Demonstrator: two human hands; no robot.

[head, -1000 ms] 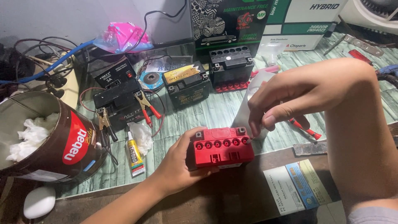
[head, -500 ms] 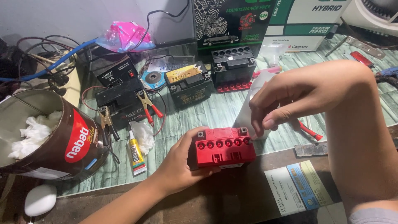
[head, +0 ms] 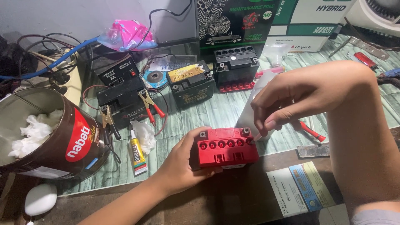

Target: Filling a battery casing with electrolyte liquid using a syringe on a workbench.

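Red battery (head: pixel 227 147), six round filler holes along its top, sits at the table's (head: pixel 208 112) front edge.

Left hand (head: pixel 181 164) grips its side; right hand (head: pixel 291 96) pinches a white squeeze bottle (head: pixel 254 112) over the end hole. Black batteries (head: pixel 191 83), clamps and a glue tube (head: pixel 136 152) lie behind.

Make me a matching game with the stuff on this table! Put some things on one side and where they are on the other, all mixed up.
Things:
1. red battery
2. tube of glue
3. crumpled white tissue
4. pink plastic bag

Places:
A. inside the big round tin
B. at the back, by the wall
C. steadied by the left hand, with the right hand at its top corner
D. lying flat between the tin and the red battery

Pairs: 1-C, 2-D, 3-A, 4-B
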